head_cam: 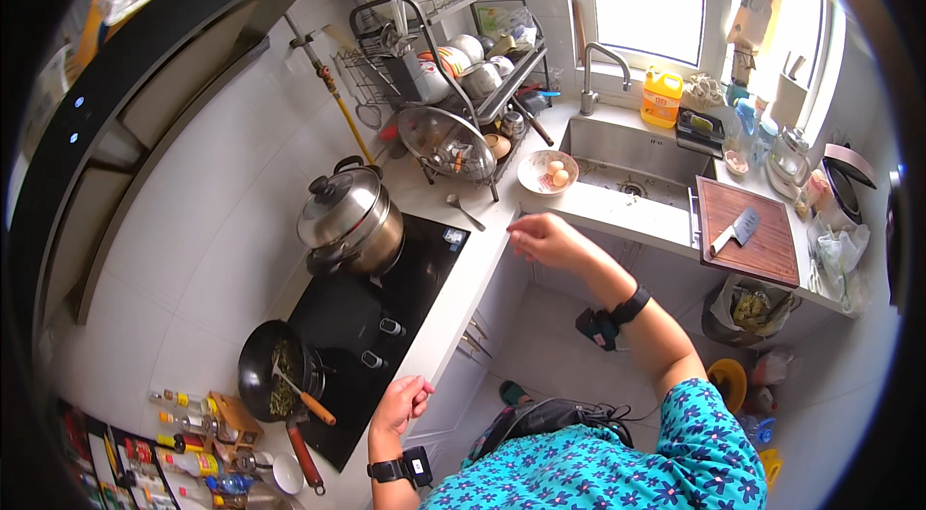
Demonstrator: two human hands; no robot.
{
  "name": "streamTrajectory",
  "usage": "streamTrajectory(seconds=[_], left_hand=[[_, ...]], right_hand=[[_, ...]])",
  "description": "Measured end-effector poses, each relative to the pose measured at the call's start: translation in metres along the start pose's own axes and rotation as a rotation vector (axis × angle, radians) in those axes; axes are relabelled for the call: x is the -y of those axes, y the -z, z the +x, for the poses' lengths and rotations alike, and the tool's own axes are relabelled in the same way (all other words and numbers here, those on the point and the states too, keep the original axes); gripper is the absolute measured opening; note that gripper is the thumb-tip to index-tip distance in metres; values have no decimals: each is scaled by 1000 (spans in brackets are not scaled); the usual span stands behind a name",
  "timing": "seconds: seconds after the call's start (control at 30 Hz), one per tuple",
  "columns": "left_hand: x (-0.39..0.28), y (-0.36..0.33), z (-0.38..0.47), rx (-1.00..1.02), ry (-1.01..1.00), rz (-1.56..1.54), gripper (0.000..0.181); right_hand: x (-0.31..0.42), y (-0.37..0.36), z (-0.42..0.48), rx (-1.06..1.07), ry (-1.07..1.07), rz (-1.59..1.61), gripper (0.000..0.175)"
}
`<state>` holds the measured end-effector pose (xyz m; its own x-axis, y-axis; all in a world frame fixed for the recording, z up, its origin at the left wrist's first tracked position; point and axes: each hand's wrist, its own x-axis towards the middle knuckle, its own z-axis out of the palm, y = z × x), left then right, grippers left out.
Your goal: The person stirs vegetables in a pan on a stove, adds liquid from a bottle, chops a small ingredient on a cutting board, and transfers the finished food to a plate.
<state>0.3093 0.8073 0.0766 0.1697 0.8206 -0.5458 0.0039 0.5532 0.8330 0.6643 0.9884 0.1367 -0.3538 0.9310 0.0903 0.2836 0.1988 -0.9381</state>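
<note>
My left hand [401,401] hovers at the front edge of the white counter, fingers curled in with nothing seen in them. Beside it is the black cooktop [347,344]. A wok [253,372] holding cooked greens sits there, with a wooden-handled spatula [311,401] lying in it. My right hand [546,241] reaches over the counter corner, its index finger stretched out apart from the bent others, and no object shows in it. Closest to it are a metal spoon [466,212] and a patterned bowl [532,177] with two eggs [557,174].
A lidded steel pot [354,221] occupies the rear burner. Behind the spoon stands a dish rack [463,105]. Right of the bowl are the sink [636,148] and a wooden cutting board [767,221] bearing a cleaver [741,226]. Bottles [192,463] crowd the lower left.
</note>
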Motion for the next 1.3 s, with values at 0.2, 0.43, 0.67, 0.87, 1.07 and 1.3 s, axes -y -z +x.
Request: streamTrajectory(seconds=[0.2, 0.43, 0.67, 0.87, 1.07, 1.3], left_hand=[[-48, 2, 73, 80, -50, -58, 30], [-122, 2, 128, 12, -138, 7, 30], [-139, -15, 136, -177, -199, -100, 31], [-102, -37, 111, -469, -197, -284, 30], [-69, -70, 97, -616, -189, -437, 31], [-93, -105, 117, -656, -211, -394, 30]], right_hand=[[18, 75, 77, -138, 76, 171, 35], [114, 151, 186, -329, 518, 40, 30], [184, 193, 335, -742, 705, -267, 44], [167, 243, 437, -713, 578, -269, 42], [165, 242, 451, -368, 517, 182, 35], [169, 231, 453, -377, 470, 246, 35]])
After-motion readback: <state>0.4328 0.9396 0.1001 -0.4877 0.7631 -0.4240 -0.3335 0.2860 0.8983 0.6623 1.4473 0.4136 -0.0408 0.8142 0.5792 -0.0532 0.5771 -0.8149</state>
